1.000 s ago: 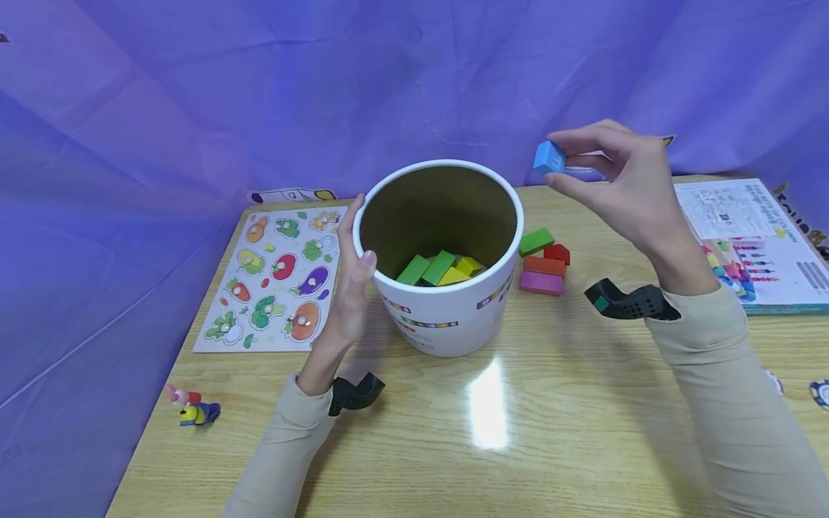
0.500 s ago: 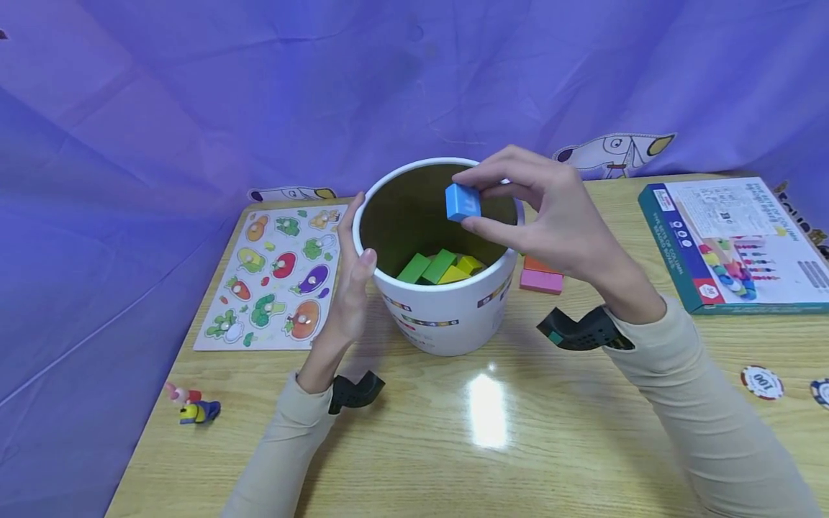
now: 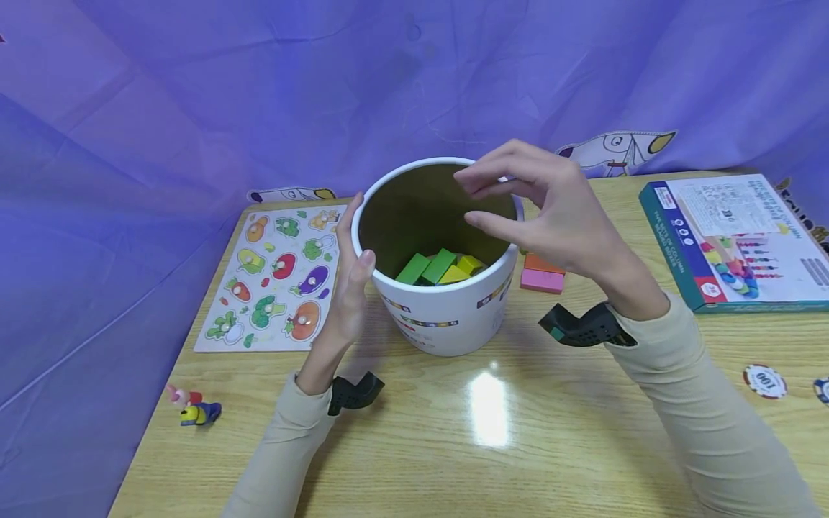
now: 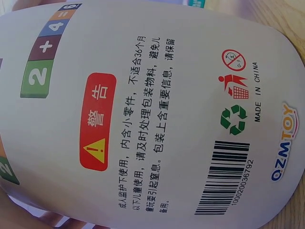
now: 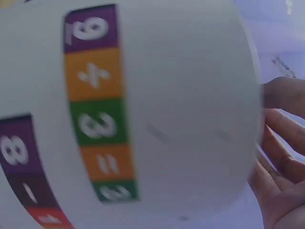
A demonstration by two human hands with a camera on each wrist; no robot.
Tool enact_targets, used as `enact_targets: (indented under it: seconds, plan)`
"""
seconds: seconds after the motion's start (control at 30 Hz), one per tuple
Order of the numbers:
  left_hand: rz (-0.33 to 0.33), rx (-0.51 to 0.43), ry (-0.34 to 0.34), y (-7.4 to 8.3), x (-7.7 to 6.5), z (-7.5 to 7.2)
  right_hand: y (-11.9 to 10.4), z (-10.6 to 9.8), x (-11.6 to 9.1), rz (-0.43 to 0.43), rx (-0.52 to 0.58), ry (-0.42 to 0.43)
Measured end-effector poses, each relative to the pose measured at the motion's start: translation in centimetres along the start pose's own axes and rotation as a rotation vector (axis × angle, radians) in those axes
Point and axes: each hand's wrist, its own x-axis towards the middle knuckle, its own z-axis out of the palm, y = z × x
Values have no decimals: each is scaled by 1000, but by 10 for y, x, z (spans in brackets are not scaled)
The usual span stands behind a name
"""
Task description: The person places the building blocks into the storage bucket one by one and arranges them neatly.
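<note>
A white bucket (image 3: 447, 334) with printed number tiles stands mid-table, its mouth tilted toward the head camera. Inside lie green blocks (image 3: 440, 266) and yellow blocks (image 3: 453, 275). My left hand (image 3: 350, 298) holds the bucket's left side, thumb at the front of the rim and fingers farther back. Over the right part of the mouth is my right hand (image 3: 550, 208), thumb and fingers spread apart with nothing between them. The bucket wall (image 4: 186, 119), with a barcode and warning print, fills the left wrist view. In the right wrist view, my right fingers (image 5: 286, 157) show past the rim.
Right of the bucket lie a pink block (image 3: 542, 281) and an orange block (image 3: 539, 264), partly covered by my right hand. A vegetable puzzle board (image 3: 272, 280) is at left, small toy figures (image 3: 197, 412) below it. A boxed toy (image 3: 745, 244) and poker chips (image 3: 765, 380) lie right.
My right hand moved left from beside the bucket to over its mouth with a blue block, then let go of it; the block is out of sight now. My left hand stayed put.
</note>
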Motion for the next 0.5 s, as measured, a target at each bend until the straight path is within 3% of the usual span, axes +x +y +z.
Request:
enact_targets:
  seconds: [0.23, 0.33, 0.43, 0.5]
  plan:
    - [5, -15, 2, -1, 1, 3, -3, -28, -8, 23, 2, 72]
    - [4, -17, 0, -1, 1, 3, 3, -40, -15, 43, 56, 119]
    - [8, -23, 3, -1, 1, 2, 16, -49, -23, 106, 134, 151]
    - [13, -28, 11, -1, 0, 1, 29, -53, -31, 180, 126, 154]
